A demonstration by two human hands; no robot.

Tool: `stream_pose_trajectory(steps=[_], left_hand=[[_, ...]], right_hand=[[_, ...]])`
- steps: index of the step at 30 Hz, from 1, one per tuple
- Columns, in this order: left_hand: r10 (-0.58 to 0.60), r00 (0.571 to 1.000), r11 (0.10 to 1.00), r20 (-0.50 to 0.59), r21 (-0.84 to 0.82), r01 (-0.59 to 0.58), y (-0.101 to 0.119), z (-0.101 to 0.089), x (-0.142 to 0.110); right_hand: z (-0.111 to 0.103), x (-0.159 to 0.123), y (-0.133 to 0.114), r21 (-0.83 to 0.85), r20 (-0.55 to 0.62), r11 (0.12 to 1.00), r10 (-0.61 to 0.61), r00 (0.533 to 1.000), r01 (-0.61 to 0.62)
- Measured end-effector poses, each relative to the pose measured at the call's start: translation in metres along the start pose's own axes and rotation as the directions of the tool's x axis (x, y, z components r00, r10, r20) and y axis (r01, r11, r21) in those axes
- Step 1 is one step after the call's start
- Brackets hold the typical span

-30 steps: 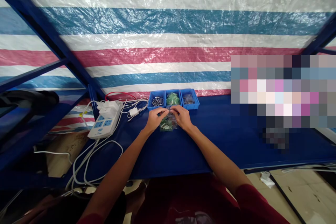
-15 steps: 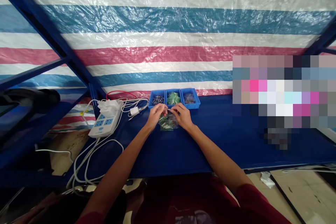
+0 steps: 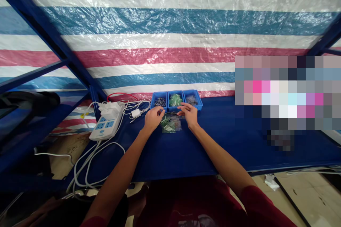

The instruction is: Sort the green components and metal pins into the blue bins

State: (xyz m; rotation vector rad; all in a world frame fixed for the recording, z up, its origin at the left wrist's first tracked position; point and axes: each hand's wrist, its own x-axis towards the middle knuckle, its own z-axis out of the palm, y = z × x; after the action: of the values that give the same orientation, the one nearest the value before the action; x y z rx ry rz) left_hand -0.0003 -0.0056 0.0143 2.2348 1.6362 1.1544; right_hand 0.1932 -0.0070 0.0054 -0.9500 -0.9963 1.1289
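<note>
While both hands are hovering about a small heap of see-through packets [image 3: 171,126], the left hand [image 3: 153,119] is curling at its ten o'clock, thumb and forefinger tips lying close together; whether they are pinching anything, one cannot tell. At two o'clock the right hand [image 3: 190,115] is reaching inward, its fingers loosely parted and pointing toward nine.

Thin, glossy, crinkled film is forming the packets, which are lying flat and overlapping on the smooth, dark blue tabletop [image 3: 181,159]. Directly at twelve o'clock, three rigid, boxy blue bins [image 3: 198,108] are standing in a row, holding slim, shiny metal pins [image 3: 160,102], crumpled green pieces [image 3: 175,99] and greyish translucent pieces [image 3: 191,100].

One packet's straight lower edge is facing six o'clock; because of the overlap, the packets' long axes are staying unclear. The nearer packet is looking green, with pale, slender pieces showing through; its neighbour toward three is appearing clear and greyish.
</note>
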Motion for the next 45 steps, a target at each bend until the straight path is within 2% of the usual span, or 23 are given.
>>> stream_pose_trajectory(steps=[2,3,5,7,9,11,17,21,24,27,30,33,36,39,41,45], left_hand=[[0.050,0.991,0.991,0.126,0.117,-0.064,-0.006,-0.005,0.001],[0.078,0.981,0.983,0.177,0.149,-0.105,-0.009,-0.007,0.002],[0.144,0.958,0.966,0.249,0.174,-0.190,-0.013,-0.009,0.002],[0.190,0.939,0.952,0.285,0.178,-0.247,-0.014,-0.009,0.001],[0.208,0.933,0.947,0.295,0.177,-0.267,-0.014,-0.006,0.000],[0.217,0.930,0.945,0.297,0.175,-0.276,-0.013,-0.002,-0.002],[0.244,0.913,0.918,0.328,0.225,-0.326,-0.010,0.006,-0.005],[0.231,0.917,0.927,0.325,0.214,-0.309,-0.009,0.008,-0.006],[0.214,0.938,0.945,0.273,0.185,-0.270,-0.008,0.009,-0.007],[0.222,0.956,0.955,0.191,0.155,-0.253,-0.005,0.009,-0.007],[0.255,0.957,0.960,0.141,0.083,-0.268,-0.001,0.007,-0.007],[0.260,0.961,0.966,0.091,-0.021,-0.259,0.004,0.004,-0.006],[0.211,0.977,0.973,0.019,-0.100,-0.208,0.009,0.003,-0.007],[0.153,0.988,0.977,-0.033,-0.146,-0.156,0.012,0.005,-0.010],[0.113,0.992,0.979,-0.060,-0.164,-0.121,0.014,0.006,-0.011],[0.035,0.995,0.974,-0.098,-0.218,-0.056,0.019,0.008,-0.014]], right_hand=[[-0.002,-0.001,0.002,-0.252,0.015,0.962,-0.105,0.994,0.105],[-0.003,-0.002,0.002,-0.391,0.043,0.906,-0.158,0.987,0.162],[-0.004,-0.002,0.003,-0.644,0.137,0.725,-0.205,0.969,0.245],[-0.004,-0.003,0.004,-0.812,0.232,0.514,-0.150,0.961,0.277],[-0.004,-0.004,0.005,-0.895,0.278,0.348,-0.051,0.959,0.278],[-0.002,-0.004,0.006,-0.927,0.295,0.248,0.014,0.955,0.283],[0.005,-0.002,0.008,-0.946,0.303,0.132,0.049,0.952,0.295],[0.009,0.001,0.006,-0.945,0.317,0.110,0.087,0.944,0.307],[0.010,0.001,0.003,-0.940,0.337,0.098,0.103,0.936,0.328],[0.010,-0.003,-0.001,-0.917,0.395,0.091,0.076,0.916,0.388],[0.009,-0.008,-0.005,-0.878,0.468,0.121,0.017,0.884,0.462],[0.008,-0.010,-0.007,-0.858,0.473,0.204,-0.048,0.880,0.472],[0.007,-0.011,-0.006,-0.818,0.441,0.349,-0.129,0.888,0.457],[0.006,-0.012,-0.004,-0.720,0.442,0.489,-0.224,0.869,0.492],[0.005,-0.012,-0.003,-0.665,0.443,0.540,-0.272,0.854,0.517],[0.005,-0.014,-0.002,-0.610,0.431,0.586,-0.319,0.844,0.533]])
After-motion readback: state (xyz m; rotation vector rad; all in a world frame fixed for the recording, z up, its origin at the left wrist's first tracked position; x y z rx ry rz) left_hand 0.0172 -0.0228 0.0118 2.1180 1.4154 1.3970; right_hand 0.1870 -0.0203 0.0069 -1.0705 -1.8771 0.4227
